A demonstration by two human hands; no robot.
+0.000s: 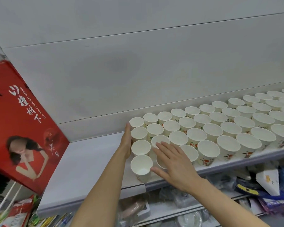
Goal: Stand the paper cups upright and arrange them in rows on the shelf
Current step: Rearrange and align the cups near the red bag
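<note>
White shelf [88,161], upright paper cups [203,128] in four rows across its right part, red gift box [23,120] tilted at its left end

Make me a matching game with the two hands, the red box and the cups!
Things:
1. left hand
2. right hand
3. red box
4. cups

Places or states:
A. stands at the shelf's left end
B. stand upright in rows
C. lies flat along the left side of the cups
D. spreads over the front cups, fingers straight

Pairs: 1-C, 2-D, 3-A, 4-B
</note>
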